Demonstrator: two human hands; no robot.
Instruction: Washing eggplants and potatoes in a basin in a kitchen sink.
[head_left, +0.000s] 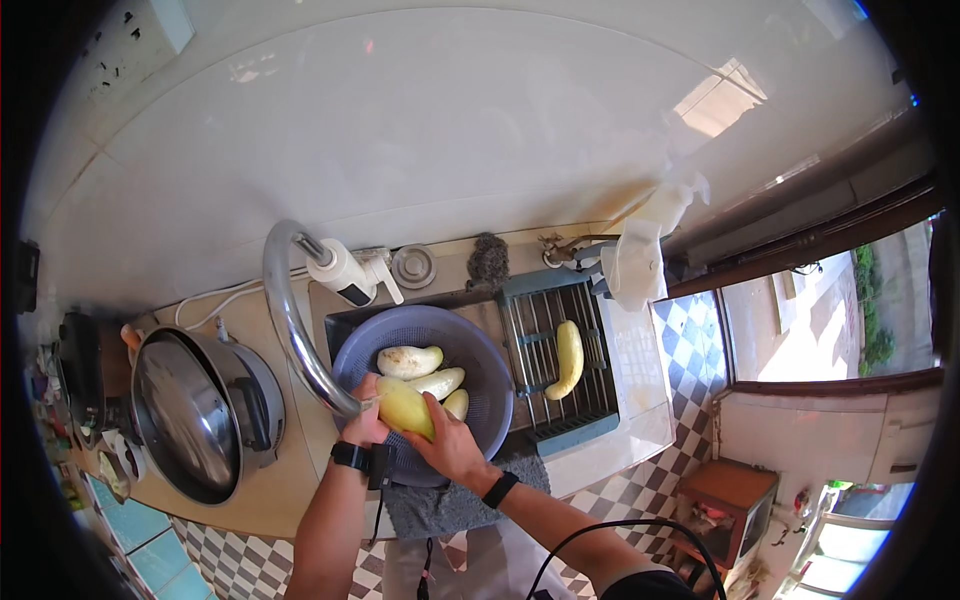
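Note:
My left hand and my right hand both grip a thick yellow-green gourd-like vegetable under the end of the chrome faucet. Below them, a purple-blue plastic colander sits in the sink. Several paler vegetables of the same sort lie in it, one with brown dirt marks. Another long, curved yellow one rests on the metal-rod drying rack to the right.
A large lidded steel pot stands left of the sink. Behind the basin are a white faucet heater body, a round drain strainer and a dark scouring pad. A grey towel hangs over the front edge.

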